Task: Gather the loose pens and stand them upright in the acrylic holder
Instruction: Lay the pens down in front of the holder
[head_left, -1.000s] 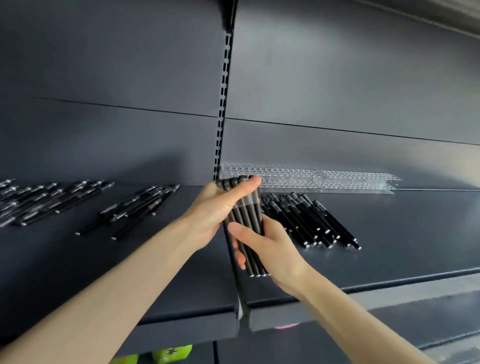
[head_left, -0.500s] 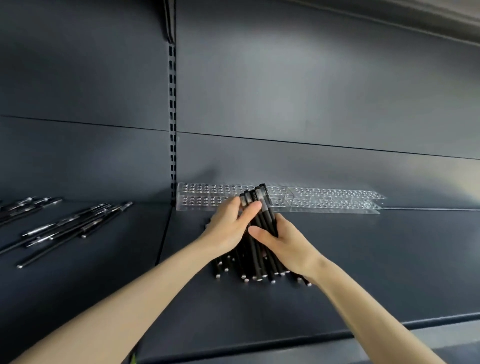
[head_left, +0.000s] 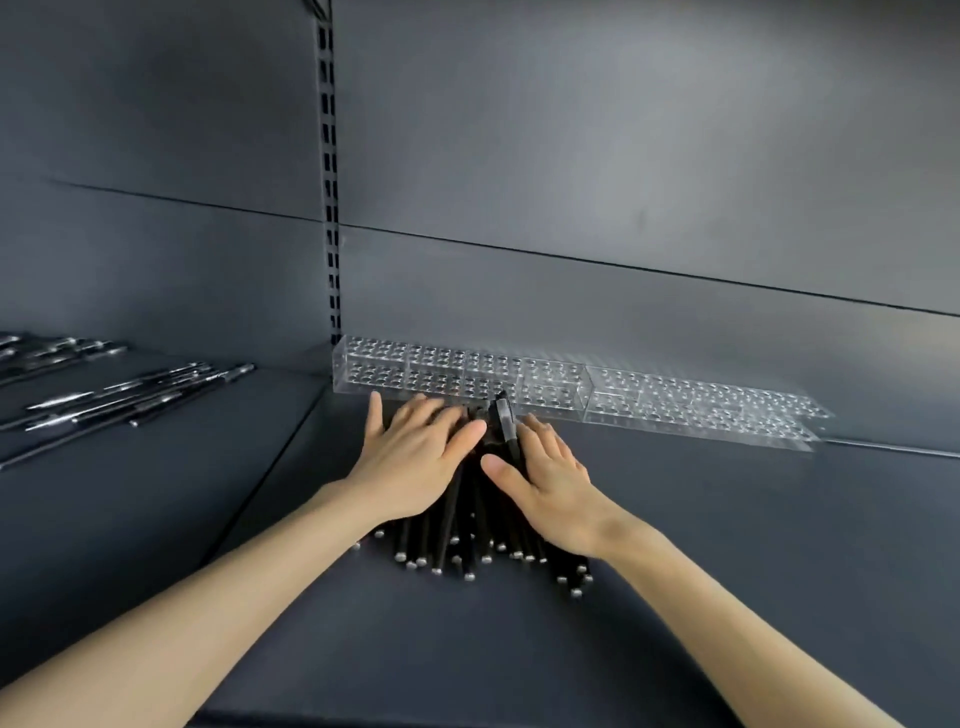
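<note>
We see the dark grey back panel (head_left: 623, 156) filling most of the view, split by a slotted upright (head_left: 328, 208). Below it runs the grey shelf (head_left: 753, 545), its front edge cut off at the bottom. Both bare forearms reach in from the lower corners and meet at the middle of the shelf.

The clear acrylic holder (head_left: 649, 402), a long low rack of small holes, stands against the back panel. Its right end is smeared by blur, and we see no pen standing in it.

The pile of black pens (head_left: 457, 535) lies flat on the shelf just in front of the holder, silver ends fanned toward us. Most of it is hidden under the hands. More loose pens (head_left: 130, 400) lie well apart on the left, partly cut off.

The left hand (head_left: 415, 462) rests palm down on the pile, fingers spread wide and straight. The right hand (head_left: 550, 493) lies flat beside it, thumb stretched toward the left hand.

One pen (head_left: 503, 421) shows between the hands; we cannot tell whether either hand holds it.
</note>
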